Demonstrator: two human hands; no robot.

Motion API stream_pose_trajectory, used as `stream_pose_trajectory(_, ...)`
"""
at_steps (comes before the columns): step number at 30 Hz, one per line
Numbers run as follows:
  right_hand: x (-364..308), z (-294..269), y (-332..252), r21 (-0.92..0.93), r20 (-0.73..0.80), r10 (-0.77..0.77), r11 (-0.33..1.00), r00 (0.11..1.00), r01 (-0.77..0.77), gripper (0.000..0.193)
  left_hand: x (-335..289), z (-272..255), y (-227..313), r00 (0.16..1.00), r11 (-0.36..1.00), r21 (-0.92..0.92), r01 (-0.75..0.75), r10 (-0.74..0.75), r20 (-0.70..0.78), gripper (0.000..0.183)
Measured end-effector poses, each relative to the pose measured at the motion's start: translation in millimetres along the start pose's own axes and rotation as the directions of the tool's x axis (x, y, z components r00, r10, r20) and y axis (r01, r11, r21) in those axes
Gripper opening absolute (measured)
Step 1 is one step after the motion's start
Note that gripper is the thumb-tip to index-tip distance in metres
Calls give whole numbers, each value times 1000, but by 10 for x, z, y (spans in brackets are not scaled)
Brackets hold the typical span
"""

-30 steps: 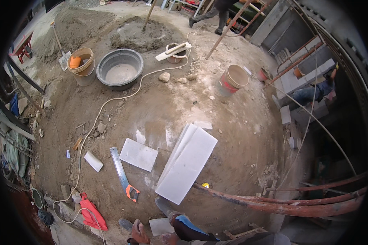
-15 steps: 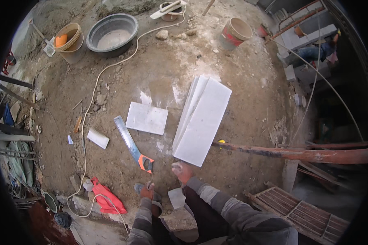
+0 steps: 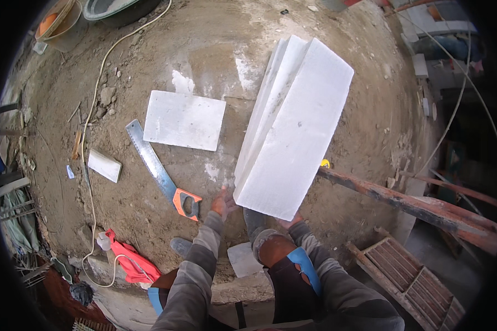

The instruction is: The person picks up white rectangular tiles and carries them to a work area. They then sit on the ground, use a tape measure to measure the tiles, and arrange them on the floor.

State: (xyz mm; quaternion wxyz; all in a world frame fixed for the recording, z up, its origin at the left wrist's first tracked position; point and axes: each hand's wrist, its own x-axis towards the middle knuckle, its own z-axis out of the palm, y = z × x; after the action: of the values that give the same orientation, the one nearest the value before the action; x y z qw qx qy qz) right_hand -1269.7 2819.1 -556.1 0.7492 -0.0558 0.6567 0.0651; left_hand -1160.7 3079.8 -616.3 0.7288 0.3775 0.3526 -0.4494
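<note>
White block stack: long pale blocks [image 3: 299, 129], set close together with their left edges showing in steps, lie ahead of the person, slanting away to the upper right, the near end between the two hands
Left hand: the left hand [image 3: 222, 202] is wide, fingers apart and holding nothing, just beside the near left corner of the stack; whether the fingertips touch it cannot be told
Right hand: the right hand [image 3: 290, 220] is at the near right end of the stack, partly hidden by the block; whether it grips or only touches cannot be told
Shoe: a grey shoe [image 3: 253, 222] stands between the hands, its toe reaching the near end of the stack
Handsaw: the saw [image 3: 156, 164] lies left of the left hand, its orange and black handle near that wrist, its blade pointing away
Flat white slab: the slab [image 3: 185, 120] lies beyond the left hand, between the saw blade and the stack, apart from both
Small white piece: this offcut [image 3: 105, 165] lies farther left, past the saw
Red cloth: the cloth [image 3: 132, 260] lies on the ground at lower left, well apart from the hands
</note>
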Motion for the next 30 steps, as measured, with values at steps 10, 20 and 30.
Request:
stream_pose_trajectory(10, 721, 303, -60, 45, 259, -142, 990, 955, 135, 51, 1273, 193, -232, 932, 933, -352, 80, 55, 358, 69)
stream_pose_trajectory(20, 923, 451, -171, 25, 323, -184, 982, 928, 186, 51, 1552, 468, -283, 938, 922, -381, 66, 73, 340, 64)
stream_pose_trajectory(30, 923, 499, -394, 17, 330, -208, 977, 921, 214, 52, 1758, 835, -338, 945, 891, -444, 93, 61, 321, 60)
